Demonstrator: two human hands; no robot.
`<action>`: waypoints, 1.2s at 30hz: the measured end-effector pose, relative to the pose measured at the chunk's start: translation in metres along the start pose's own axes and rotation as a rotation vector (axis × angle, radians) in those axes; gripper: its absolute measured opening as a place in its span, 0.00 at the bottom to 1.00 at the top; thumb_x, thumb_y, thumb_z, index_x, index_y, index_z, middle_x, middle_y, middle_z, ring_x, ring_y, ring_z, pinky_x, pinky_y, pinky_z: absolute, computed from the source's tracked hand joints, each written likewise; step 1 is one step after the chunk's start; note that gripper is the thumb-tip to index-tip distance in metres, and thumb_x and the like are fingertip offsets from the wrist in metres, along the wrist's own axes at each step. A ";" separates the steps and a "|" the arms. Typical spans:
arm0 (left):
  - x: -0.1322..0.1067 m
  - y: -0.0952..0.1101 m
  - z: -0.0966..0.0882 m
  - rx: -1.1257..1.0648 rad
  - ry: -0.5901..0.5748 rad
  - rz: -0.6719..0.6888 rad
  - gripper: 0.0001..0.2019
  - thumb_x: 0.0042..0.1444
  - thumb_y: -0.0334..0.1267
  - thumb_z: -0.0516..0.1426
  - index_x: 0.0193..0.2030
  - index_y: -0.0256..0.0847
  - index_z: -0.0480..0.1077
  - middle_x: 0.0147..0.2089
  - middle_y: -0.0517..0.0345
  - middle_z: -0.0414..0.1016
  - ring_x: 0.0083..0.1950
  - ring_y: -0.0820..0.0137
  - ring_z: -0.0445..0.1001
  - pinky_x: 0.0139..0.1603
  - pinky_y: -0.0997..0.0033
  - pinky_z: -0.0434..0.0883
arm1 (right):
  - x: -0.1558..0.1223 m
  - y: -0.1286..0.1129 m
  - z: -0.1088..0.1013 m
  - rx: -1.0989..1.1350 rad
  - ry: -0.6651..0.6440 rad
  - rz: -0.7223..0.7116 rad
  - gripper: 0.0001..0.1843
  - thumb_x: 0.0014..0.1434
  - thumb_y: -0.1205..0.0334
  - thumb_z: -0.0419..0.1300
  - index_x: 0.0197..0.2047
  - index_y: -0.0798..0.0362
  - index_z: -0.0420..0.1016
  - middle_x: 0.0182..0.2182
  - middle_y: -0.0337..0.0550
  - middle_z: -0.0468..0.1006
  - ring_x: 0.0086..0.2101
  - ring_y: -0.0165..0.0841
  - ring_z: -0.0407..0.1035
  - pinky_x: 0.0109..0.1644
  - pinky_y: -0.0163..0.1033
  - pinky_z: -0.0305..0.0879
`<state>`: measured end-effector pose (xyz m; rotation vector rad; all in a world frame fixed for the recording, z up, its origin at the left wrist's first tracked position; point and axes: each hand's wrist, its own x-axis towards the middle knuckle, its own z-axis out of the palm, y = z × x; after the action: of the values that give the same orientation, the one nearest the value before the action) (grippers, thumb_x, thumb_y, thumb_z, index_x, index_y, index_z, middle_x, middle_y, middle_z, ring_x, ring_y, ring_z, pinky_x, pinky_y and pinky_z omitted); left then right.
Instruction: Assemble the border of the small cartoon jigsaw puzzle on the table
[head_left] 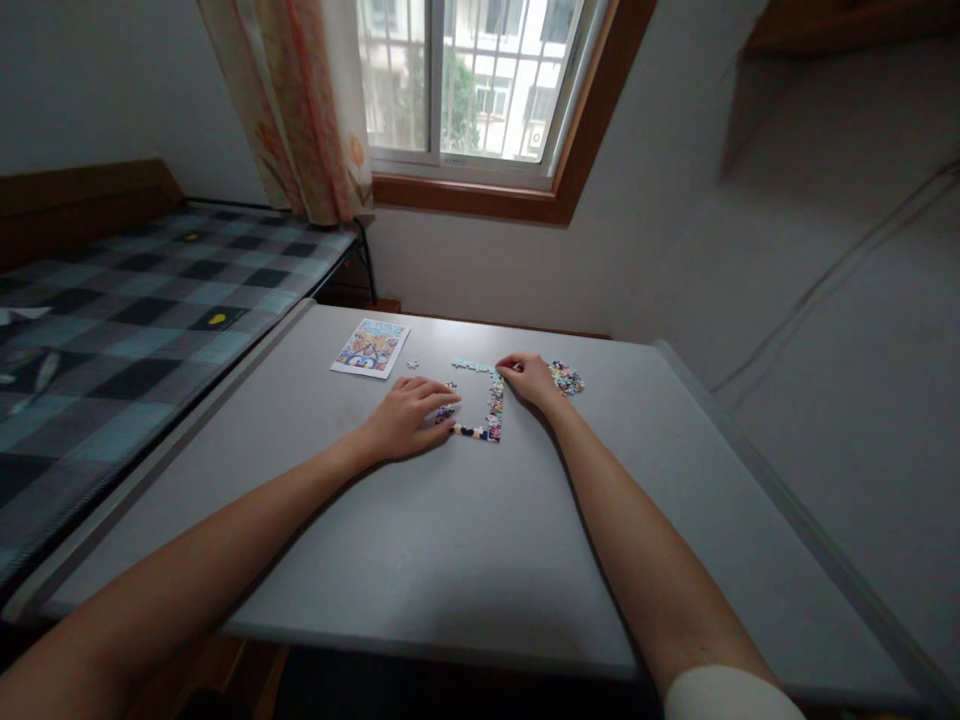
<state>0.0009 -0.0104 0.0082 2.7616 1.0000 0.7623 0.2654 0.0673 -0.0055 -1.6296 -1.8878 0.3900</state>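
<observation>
A jigsaw puzzle border (496,405) lies on the table, its top, right and bottom strips showing around a bare middle. My left hand (414,415) rests flat over the border's left side, fingers spread and partly hiding it. At the top right corner, the thumb and fingertips of my right hand (528,378) pinch together on a puzzle piece, mostly hidden by the fingers. Just beyond that hand is a pile of loose puzzle pieces (568,378), partly covered by it. A few separate pieces (412,364) lie above my left hand.
A colourful reference picture (370,348) lies at the back left of the white table (450,540). Left of the table stands a bed with a checked cover (247,278). A curtain (307,120) and a barred window are behind, with a wall at the right.
</observation>
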 end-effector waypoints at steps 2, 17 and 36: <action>0.000 -0.003 0.001 0.022 0.003 -0.054 0.16 0.62 0.44 0.54 0.53 0.45 0.73 0.53 0.53 0.75 0.54 0.61 0.71 0.57 0.56 0.63 | -0.001 0.002 0.001 -0.004 0.003 -0.021 0.07 0.54 0.66 0.62 0.34 0.53 0.83 0.32 0.44 0.81 0.33 0.32 0.72 0.40 0.36 0.66; 0.001 -0.027 -0.002 0.031 0.166 -0.263 0.14 0.61 0.41 0.53 0.50 0.43 0.74 0.51 0.52 0.76 0.53 0.61 0.71 0.58 0.57 0.64 | -0.001 0.008 0.005 0.062 0.106 -0.056 0.11 0.58 0.63 0.57 0.37 0.55 0.81 0.34 0.46 0.81 0.30 0.31 0.69 0.41 0.38 0.66; -0.001 -0.058 -0.007 0.206 0.209 -0.773 0.10 0.55 0.39 0.56 0.42 0.47 0.78 0.50 0.52 0.73 0.55 0.53 0.65 0.53 0.53 0.59 | -0.004 0.006 0.005 0.027 0.110 -0.046 0.13 0.57 0.62 0.55 0.35 0.54 0.81 0.34 0.47 0.81 0.31 0.34 0.71 0.42 0.39 0.67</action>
<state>-0.0362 0.0337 -0.0011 2.1374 2.0899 0.8342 0.2674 0.0660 -0.0143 -1.5555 -1.8268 0.2996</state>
